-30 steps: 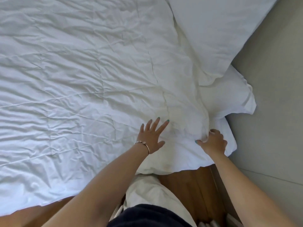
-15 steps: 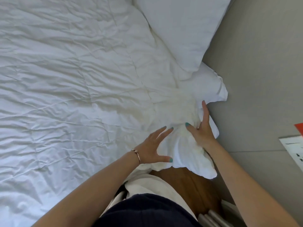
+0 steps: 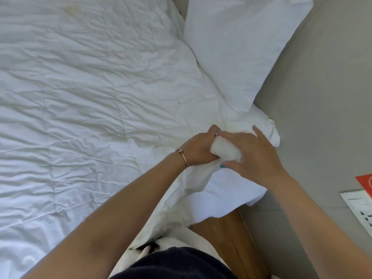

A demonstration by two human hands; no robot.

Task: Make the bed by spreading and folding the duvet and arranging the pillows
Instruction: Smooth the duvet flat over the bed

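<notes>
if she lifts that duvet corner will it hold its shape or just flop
Likely flop: the duvet is creased all over, and its corner bunches where the left hand grips it. It probably feels light, since it drapes limply off the bed edge. The right hand lies over that bunch.

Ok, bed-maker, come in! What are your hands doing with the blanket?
Left hand grips bunched duvet corner. Right hand spread over the same bunch, fingers straight. Pillow upright at headboard, nothing blocking.
</notes>
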